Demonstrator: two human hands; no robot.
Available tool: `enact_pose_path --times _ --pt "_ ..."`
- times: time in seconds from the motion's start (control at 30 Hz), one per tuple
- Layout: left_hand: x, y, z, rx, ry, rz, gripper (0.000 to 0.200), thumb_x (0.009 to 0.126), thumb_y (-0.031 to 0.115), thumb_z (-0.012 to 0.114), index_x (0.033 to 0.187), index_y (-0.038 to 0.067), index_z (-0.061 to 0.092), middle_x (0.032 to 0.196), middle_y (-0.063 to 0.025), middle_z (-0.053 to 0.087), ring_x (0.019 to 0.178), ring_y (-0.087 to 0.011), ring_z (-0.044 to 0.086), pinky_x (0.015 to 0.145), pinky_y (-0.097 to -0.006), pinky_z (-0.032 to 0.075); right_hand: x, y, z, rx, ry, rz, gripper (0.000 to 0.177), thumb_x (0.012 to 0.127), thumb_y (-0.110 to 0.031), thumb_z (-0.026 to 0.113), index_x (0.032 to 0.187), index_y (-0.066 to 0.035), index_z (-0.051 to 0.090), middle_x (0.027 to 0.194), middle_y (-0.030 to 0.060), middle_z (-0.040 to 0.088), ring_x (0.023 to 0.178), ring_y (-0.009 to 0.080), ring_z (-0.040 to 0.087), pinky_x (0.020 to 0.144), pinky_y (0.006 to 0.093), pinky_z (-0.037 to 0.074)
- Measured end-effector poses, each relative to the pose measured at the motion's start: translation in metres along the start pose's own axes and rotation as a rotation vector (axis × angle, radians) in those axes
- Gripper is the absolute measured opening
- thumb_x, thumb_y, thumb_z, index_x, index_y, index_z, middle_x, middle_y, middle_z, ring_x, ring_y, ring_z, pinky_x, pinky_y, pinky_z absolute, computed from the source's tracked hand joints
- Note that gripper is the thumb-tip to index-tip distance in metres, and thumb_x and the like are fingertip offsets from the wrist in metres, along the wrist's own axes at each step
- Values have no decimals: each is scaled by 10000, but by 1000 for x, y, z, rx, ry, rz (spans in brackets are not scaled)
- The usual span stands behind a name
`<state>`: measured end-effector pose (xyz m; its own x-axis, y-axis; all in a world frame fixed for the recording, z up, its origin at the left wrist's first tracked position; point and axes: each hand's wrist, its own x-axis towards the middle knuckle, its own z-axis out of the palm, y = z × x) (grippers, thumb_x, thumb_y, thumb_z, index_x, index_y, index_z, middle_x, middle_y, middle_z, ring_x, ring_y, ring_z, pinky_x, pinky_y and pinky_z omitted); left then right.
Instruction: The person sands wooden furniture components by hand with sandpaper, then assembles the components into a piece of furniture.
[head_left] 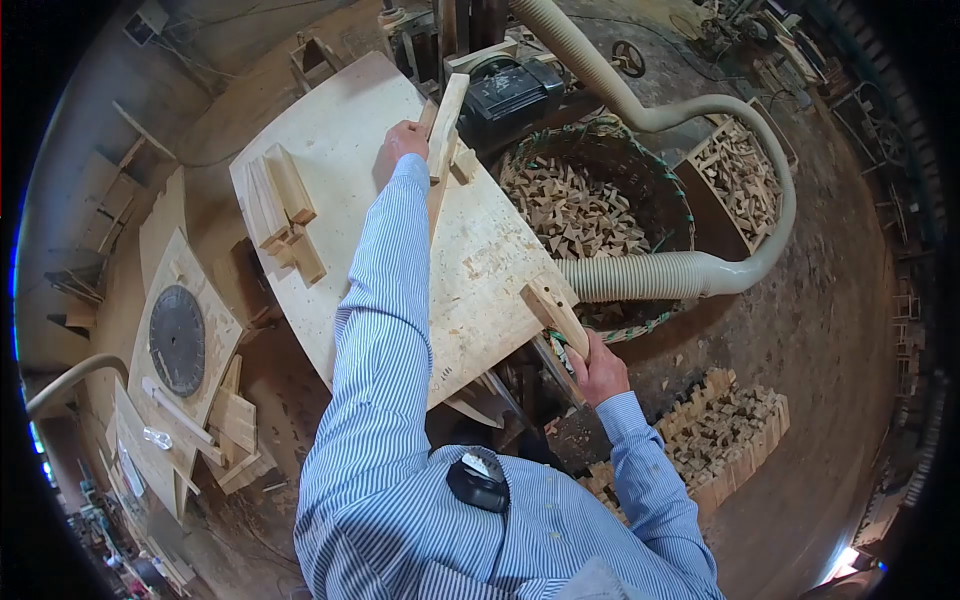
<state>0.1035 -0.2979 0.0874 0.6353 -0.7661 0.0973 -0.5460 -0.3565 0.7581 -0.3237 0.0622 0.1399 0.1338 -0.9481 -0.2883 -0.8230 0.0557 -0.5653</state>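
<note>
Wooden strip (447,112) stands tilted at the far edge of the table (340,130), its upper end leaning away from the person and toward the black motor (512,92) just beyond that edge. Left hand (400,140) is at the strip's left side, arm stretched out across the table; fingers are curled round the wooden strip at about mid-length, thumb side toward the camera, fingertips hidden behind the wood. Right hand (603,372) is at the near right edge of the table, closed in a fist on the lower end of a wooden handle (553,310) that slants up onto the tabletop; something green shows just above the knuckles, too small to tell what. Stack of cut blocks (280,200) lies near the left edge, well apart from both hands. Basket (640,165) full of small offcuts sits beside the right edge, with a pale ribbed hose (700,272) curving round it. Black device (478,482) is clipped on the shirt front; its white label is too small to read. Dark round disc (177,340) lies on a board left of the table, markings unreadable.
</note>
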Motion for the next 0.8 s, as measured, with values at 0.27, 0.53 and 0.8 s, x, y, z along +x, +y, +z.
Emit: enact_pose_path --times 0.27,0.53,0.8 --pt "-26 5 -10 34 -16 23 210 927 303 763 1045 145 833 1057 -151 797 1000 -342 756 908 -449 575 -16 15 0 58 37 -40 512 1015 -398 632 1412 -83 561 1213 235 716 1058 428 715 924 483 577" --pt "-81 -1 -20 -31 -149 116 326 955 309 743 1157 60 802 1062 -166 795 951 -272 755 891 -396 586 -61 55 0 33 -3 -13 526 1023 -421 636 1414 -83 535 1175 222 729 1020 414 726 928 491 592" --pt "-150 13 -18 25 -14 218 342 926 212 761 1229 52 747 1077 -185 754 984 -310 726 900 -424 570 -108 102 -2 42 -5 -24 548 1020 -428 640 1427 -78 531 1178 234 726 1021 434 718 914 506 584"
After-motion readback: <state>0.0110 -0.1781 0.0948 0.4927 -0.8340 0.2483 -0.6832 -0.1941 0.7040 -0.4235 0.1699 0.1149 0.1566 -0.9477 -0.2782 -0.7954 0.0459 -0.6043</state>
